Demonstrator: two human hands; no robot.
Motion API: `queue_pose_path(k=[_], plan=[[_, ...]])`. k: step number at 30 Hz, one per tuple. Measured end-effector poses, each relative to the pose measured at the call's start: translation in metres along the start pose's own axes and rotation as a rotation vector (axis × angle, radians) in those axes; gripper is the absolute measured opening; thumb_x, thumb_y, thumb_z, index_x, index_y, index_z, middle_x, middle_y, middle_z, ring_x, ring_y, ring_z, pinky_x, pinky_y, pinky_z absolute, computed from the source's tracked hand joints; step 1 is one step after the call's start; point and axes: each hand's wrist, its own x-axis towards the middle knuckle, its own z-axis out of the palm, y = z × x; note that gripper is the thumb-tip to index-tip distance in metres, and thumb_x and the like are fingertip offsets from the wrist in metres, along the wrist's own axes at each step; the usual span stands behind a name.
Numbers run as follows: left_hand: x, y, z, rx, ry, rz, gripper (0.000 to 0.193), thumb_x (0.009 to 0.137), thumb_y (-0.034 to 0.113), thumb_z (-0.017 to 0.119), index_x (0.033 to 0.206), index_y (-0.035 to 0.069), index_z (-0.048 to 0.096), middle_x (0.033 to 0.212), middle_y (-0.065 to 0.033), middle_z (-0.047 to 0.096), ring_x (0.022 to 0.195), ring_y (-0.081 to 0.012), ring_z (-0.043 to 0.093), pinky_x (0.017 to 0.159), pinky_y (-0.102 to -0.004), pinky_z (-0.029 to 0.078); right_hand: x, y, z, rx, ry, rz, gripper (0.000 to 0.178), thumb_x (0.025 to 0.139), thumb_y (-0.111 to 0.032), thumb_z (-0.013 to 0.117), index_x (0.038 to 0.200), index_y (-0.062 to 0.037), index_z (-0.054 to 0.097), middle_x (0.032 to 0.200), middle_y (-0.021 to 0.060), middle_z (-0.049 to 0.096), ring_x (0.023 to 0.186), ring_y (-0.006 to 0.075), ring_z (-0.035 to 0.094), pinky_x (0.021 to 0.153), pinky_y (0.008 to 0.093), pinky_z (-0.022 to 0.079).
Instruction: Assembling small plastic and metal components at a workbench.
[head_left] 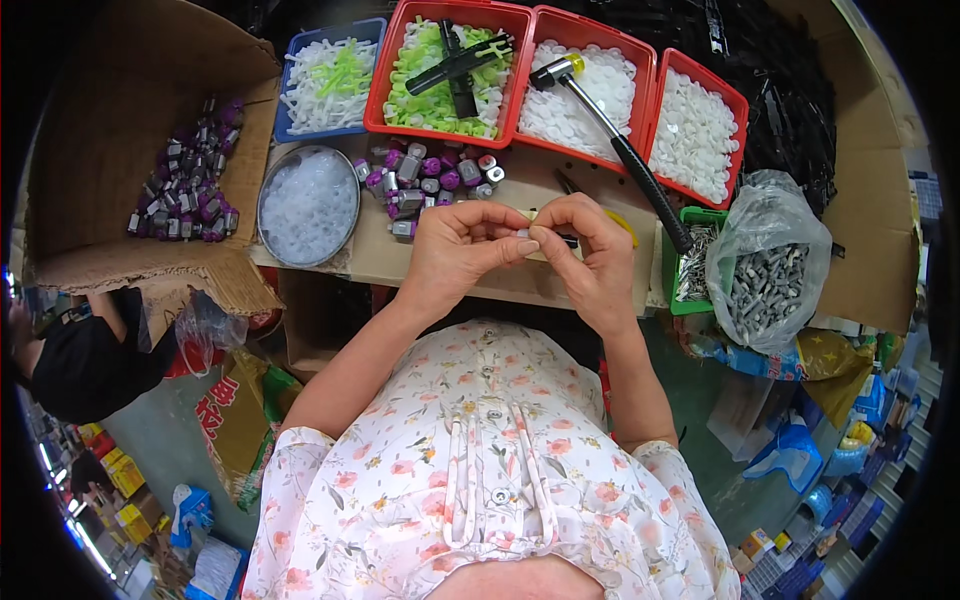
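My left hand (462,250) and my right hand (592,255) meet over the near edge of the cardboard-coloured worktop (510,285). Their thumbs and forefingers pinch together around a small pale part (524,232), mostly hidden by the fingertips. A short dark piece shows beside the right fingers; I cannot tell whether it is held. Just beyond the left hand lies a pile of small silver motors with purple ends (430,178). Next to the right hand, a yellow handle (624,228) of a partly covered tool sticks out.
Behind stand a blue bin (284,118) and red bins (372,110) of white and green plastic parts. A hammer (630,158) lies across them. To the left are a round tray (350,225) and a cardboard box (90,262); right, a green bin (672,262) and a plastic bag (770,205) of metal parts.
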Motion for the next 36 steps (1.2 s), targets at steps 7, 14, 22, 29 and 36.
queue_pose_path(k=[7,14,22,29,36], plan=[[0.000,0.000,-0.003,-0.068,0.020,-0.100,0.020,0.086,0.006,0.076,0.103,-0.002,0.070,0.085,-0.0079,0.073,0.072,-0.0118,0.068,0.065,-0.0216,0.053,-0.007,0.001,0.002,0.282,0.034,0.203,0.006,0.090,0.002,0.066,0.096,0.0044,0.066,0.097,0.0057,0.065,0.084,0.0124,0.063,0.076,0.0247,0.051],[-0.004,0.002,-0.005,-0.264,-0.014,-0.156,0.018,0.089,0.008,0.075,0.102,-0.003,0.070,0.085,-0.0094,0.072,0.072,-0.0128,0.068,0.066,-0.0227,0.054,-0.009,-0.002,0.004,-0.129,0.061,-0.191,0.018,0.082,0.005,0.070,0.101,0.0032,0.068,0.091,0.0118,0.070,0.084,0.0210,0.068,0.076,0.0309,0.052],[-0.011,0.003,-0.001,-0.021,-0.009,0.065,0.030,0.084,0.000,0.076,0.113,-0.003,0.068,0.092,-0.0066,0.068,0.080,-0.0097,0.065,0.071,-0.0219,0.054,-0.009,-0.006,0.009,-0.214,0.071,-0.209,0.011,0.084,0.006,0.068,0.094,0.0021,0.064,0.089,0.0120,0.066,0.079,0.0238,0.065,0.073,0.0318,0.051],[-0.008,0.000,-0.003,0.361,-0.012,0.273,0.030,0.081,-0.003,0.078,0.110,-0.001,0.071,0.094,-0.0043,0.066,0.084,-0.0097,0.063,0.071,-0.0224,0.053,-0.011,-0.001,0.009,-0.201,0.071,-0.202,0.010,0.085,0.004,0.068,0.093,0.0017,0.063,0.090,0.0123,0.064,0.080,0.0239,0.063,0.071,0.0318,0.050],[-0.013,0.002,-0.003,0.727,0.063,0.375,0.033,0.078,0.003,0.080,0.109,0.001,0.072,0.091,-0.0059,0.065,0.077,-0.0112,0.061,0.066,-0.0235,0.049,-0.013,0.020,0.016,-0.260,0.117,-0.221,0.013,0.082,0.005,0.070,0.094,0.0007,0.066,0.088,0.0098,0.056,0.075,0.0220,0.058,0.065,0.0323,0.048]])
